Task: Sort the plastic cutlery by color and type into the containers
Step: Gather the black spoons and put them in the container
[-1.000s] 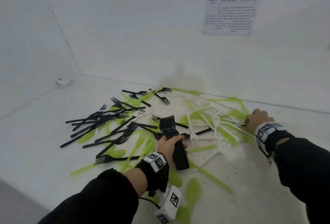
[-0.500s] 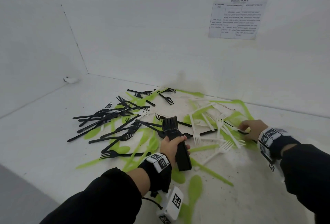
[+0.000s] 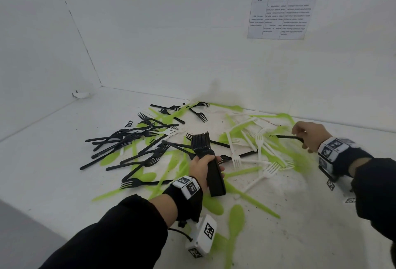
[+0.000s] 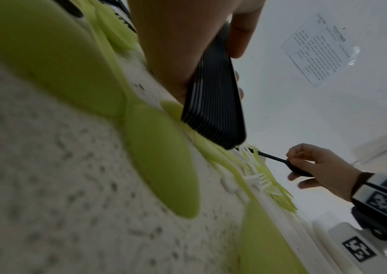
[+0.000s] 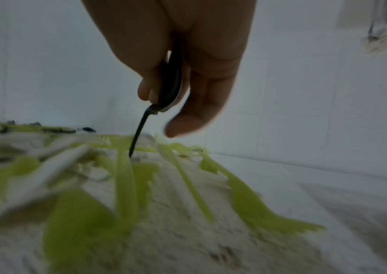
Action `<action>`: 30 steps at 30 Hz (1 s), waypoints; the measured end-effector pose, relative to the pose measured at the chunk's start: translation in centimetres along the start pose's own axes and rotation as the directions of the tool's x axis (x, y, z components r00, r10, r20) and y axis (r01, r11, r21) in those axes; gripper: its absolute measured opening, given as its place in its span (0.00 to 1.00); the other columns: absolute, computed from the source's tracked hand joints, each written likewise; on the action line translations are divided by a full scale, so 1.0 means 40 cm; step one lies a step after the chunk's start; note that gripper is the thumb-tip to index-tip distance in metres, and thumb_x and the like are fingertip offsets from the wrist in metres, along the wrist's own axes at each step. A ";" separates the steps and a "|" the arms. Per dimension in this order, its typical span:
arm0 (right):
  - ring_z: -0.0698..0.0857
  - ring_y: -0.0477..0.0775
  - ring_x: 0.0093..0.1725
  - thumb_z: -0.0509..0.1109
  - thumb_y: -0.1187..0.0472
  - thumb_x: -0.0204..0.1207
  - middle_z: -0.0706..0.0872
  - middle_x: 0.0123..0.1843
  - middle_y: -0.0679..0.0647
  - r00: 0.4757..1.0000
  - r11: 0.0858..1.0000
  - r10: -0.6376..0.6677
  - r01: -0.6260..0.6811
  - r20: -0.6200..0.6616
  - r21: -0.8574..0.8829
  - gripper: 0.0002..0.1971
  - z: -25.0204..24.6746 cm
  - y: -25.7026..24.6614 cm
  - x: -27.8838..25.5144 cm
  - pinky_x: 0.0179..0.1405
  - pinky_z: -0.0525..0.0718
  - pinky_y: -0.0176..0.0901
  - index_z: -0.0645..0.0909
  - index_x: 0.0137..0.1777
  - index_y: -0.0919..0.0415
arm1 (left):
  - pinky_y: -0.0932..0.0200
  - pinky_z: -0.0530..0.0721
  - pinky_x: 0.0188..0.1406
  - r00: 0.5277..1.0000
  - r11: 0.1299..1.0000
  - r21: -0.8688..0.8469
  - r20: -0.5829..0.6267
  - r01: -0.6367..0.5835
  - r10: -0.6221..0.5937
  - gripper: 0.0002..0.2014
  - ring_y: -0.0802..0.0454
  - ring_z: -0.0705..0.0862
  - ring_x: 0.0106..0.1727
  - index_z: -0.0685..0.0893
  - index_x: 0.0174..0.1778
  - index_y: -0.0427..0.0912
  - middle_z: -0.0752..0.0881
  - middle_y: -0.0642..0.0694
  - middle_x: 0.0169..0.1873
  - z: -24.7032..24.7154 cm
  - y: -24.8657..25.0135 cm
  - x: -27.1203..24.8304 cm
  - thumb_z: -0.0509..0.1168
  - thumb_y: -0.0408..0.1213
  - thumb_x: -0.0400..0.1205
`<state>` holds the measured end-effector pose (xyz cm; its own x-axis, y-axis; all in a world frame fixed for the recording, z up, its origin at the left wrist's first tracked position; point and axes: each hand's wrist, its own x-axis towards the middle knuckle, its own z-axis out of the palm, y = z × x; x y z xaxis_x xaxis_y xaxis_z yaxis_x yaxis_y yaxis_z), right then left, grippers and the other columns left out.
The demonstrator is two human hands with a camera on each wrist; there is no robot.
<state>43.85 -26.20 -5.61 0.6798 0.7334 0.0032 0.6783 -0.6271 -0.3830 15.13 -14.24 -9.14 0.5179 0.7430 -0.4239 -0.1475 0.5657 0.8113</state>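
Note:
My left hand (image 3: 202,166) grips a thick stack of nested black forks (image 3: 200,142), tines up and handle ends resting among the pile; in the left wrist view the stack (image 4: 213,103) stands on green cutlery. My right hand (image 3: 310,134) pinches a single black spoon (image 3: 285,137) by its bowl, handle pointing left, just above the pile. The right wrist view has the spoon (image 5: 140,128) hanging from my fingers (image 5: 187,46). Loose black forks (image 3: 132,140) lie at the left, white forks (image 3: 259,146) at the right, and green spoons (image 3: 235,219) and other green pieces lie all through.
The cutlery lies on a speckled white floor (image 3: 300,225) in a corner of white walls. A printed sheet (image 3: 280,14) hangs on the back wall. A small white scrap (image 3: 81,95) lies at the left wall's foot.
My right hand has come up off the green and white pile with the black spoon pinched in it. The left hand holds the fork stack in the same place.

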 end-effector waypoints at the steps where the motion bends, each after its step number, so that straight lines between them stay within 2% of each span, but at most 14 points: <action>1: 0.82 0.54 0.26 0.56 0.76 0.78 0.82 0.42 0.63 1.000 0.999 0.000 0.001 -0.025 0.046 0.12 -0.007 -0.008 -0.003 0.20 0.80 0.37 0.79 0.48 0.63 | 0.58 0.82 0.21 1.000 1.000 -0.001 -0.008 -0.007 0.007 0.02 0.46 0.80 0.21 0.73 0.47 0.36 0.83 0.39 0.34 -0.005 0.005 0.003 0.58 0.26 0.83; 2: 0.80 0.50 0.21 0.57 0.76 0.77 0.82 0.41 0.62 0.998 0.994 -0.003 0.009 -0.063 0.105 0.12 -0.016 -0.022 -0.007 0.15 0.76 0.30 0.80 0.50 0.65 | 0.58 0.81 0.20 1.000 1.000 -0.004 -0.017 -0.016 0.016 0.02 0.47 0.80 0.20 0.73 0.49 0.35 0.83 0.39 0.34 -0.012 0.011 0.003 0.58 0.26 0.83; 6: 0.80 0.40 0.20 0.62 0.76 0.72 0.84 0.42 0.56 0.990 0.957 -0.034 0.073 -0.139 0.282 0.16 -0.042 -0.103 -0.024 0.22 0.76 0.25 0.76 0.54 0.57 | 0.59 0.81 0.20 0.998 0.999 -0.016 -0.052 -0.038 0.037 0.07 0.47 0.79 0.20 0.72 0.56 0.33 0.82 0.40 0.34 -0.036 0.033 0.006 0.57 0.26 0.83; 8: 0.83 0.43 0.24 0.63 0.77 0.73 0.85 0.39 0.59 0.989 0.893 -0.046 0.103 -0.138 0.439 0.13 -0.037 -0.153 -0.027 0.23 0.78 0.21 0.77 0.51 0.59 | 0.59 0.81 0.21 0.997 0.999 -0.009 -0.055 -0.046 0.045 0.07 0.46 0.79 0.22 0.72 0.56 0.33 0.82 0.40 0.34 -0.047 0.044 0.003 0.58 0.27 0.83; 10: 0.81 0.54 0.34 0.61 0.81 0.74 0.84 0.39 0.58 0.992 0.769 -0.082 0.127 -0.101 0.627 0.13 -0.023 -0.211 -0.039 0.25 0.80 0.23 0.80 0.46 0.63 | 0.57 0.82 0.22 0.997 0.999 0.001 -0.057 -0.054 0.054 0.07 0.46 0.80 0.23 0.72 0.56 0.34 0.83 0.40 0.35 -0.057 0.051 -0.002 0.58 0.27 0.83; 11: 0.79 0.53 0.36 0.59 0.82 0.74 0.83 0.39 0.55 0.992 0.711 -0.098 0.122 -0.074 0.693 0.15 -0.014 -0.241 -0.047 0.24 0.80 0.24 0.82 0.45 0.64 | 0.57 0.82 0.23 0.997 0.998 0.004 -0.060 -0.057 0.057 0.06 0.46 0.80 0.23 0.72 0.55 0.34 0.83 0.40 0.35 -0.061 0.054 -0.006 0.58 0.27 0.83; 14: 0.79 0.52 0.31 0.60 0.81 0.76 0.81 0.37 0.58 0.986 0.561 -0.166 0.082 0.014 0.824 0.13 0.006 -0.331 -0.074 0.24 0.81 0.28 0.79 0.53 0.67 | 0.55 0.81 0.24 0.995 0.998 -0.004 -0.071 -0.066 0.065 0.07 0.45 0.79 0.23 0.73 0.56 0.34 0.83 0.39 0.35 -0.079 0.061 -0.014 0.58 0.27 0.83; 16: 0.85 0.50 0.28 0.62 0.80 0.76 0.81 0.37 0.60 0.977 0.489 -0.204 0.042 0.067 0.871 0.12 0.014 -0.380 -0.088 0.28 0.86 0.32 0.77 0.47 0.63 | 0.55 0.81 0.25 0.994 0.998 -0.009 -0.084 -0.065 0.064 0.06 0.44 0.79 0.24 0.73 0.55 0.33 0.82 0.38 0.34 -0.091 0.067 -0.018 0.58 0.27 0.83; 18: 0.87 0.48 0.26 0.57 0.81 0.78 0.79 0.36 0.60 0.961 0.416 -0.246 -0.013 0.126 0.909 0.14 0.025 -0.427 -0.097 0.32 0.89 0.37 0.74 0.41 0.61 | 0.56 0.80 0.25 0.994 0.998 -0.022 -0.092 -0.059 0.056 0.04 0.45 0.78 0.22 0.74 0.51 0.32 0.81 0.38 0.31 -0.104 0.077 -0.021 0.58 0.27 0.83; 20: 0.87 0.49 0.23 0.52 0.80 0.80 0.76 0.34 0.59 0.947 0.356 -0.261 -0.085 0.186 0.931 0.16 0.037 -0.474 -0.105 0.28 0.88 0.40 0.72 0.41 0.60 | 0.56 0.79 0.25 0.995 0.998 -0.027 -0.087 -0.058 0.056 0.02 0.45 0.77 0.21 0.75 0.47 0.33 0.81 0.38 0.30 -0.117 0.089 -0.024 0.57 0.26 0.83; 23: 0.84 0.49 0.21 0.54 0.78 0.81 0.76 0.36 0.59 0.953 0.414 -0.231 -0.085 0.194 0.906 0.11 0.070 -0.533 -0.120 0.21 0.85 0.37 0.70 0.53 0.63 | 0.57 0.80 0.23 0.997 0.998 -0.015 -0.054 -0.056 0.055 0.04 0.45 0.77 0.22 0.74 0.45 0.36 0.81 0.38 0.31 -0.130 0.103 -0.025 0.57 0.26 0.83; 25: 0.83 0.56 0.26 0.59 0.77 0.80 0.77 0.38 0.60 0.955 0.464 -0.202 -0.101 0.217 0.880 0.11 0.107 -0.565 -0.135 0.21 0.85 0.36 0.68 0.58 0.66 | 0.57 0.81 0.24 0.999 0.999 -0.004 -0.021 -0.039 0.039 0.04 0.45 0.78 0.23 0.74 0.44 0.37 0.81 0.39 0.31 -0.132 0.112 -0.025 0.57 0.26 0.83; 28: 0.80 0.57 0.31 0.60 0.77 0.79 0.78 0.36 0.60 0.954 0.524 -0.170 -0.123 0.245 0.843 0.08 0.170 -0.607 -0.153 0.22 0.85 0.37 0.71 0.56 0.69 | 0.53 0.83 0.28 0.999 1.000 0.020 0.035 0.002 -0.003 0.03 0.43 0.81 0.26 0.76 0.45 0.36 0.81 0.35 0.33 -0.132 0.116 -0.020 0.59 0.31 0.83; 30: 0.80 0.55 0.31 0.62 0.75 0.78 0.79 0.35 0.58 0.967 0.602 -0.130 -0.097 0.218 0.793 0.09 0.200 -0.625 -0.151 0.26 0.83 0.40 0.74 0.57 0.69 | 0.54 0.84 0.25 0.996 0.999 0.029 0.086 0.026 -0.029 0.06 0.44 0.83 0.23 0.76 0.50 0.35 0.81 0.38 0.33 -0.133 0.116 -0.022 0.59 0.34 0.85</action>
<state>20.55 -12.86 -3.44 0.5085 0.8482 -0.1481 0.1210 -0.2407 -0.9630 9.53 -10.35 -7.14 0.5927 0.6928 -0.4108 -0.1092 0.5745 0.8112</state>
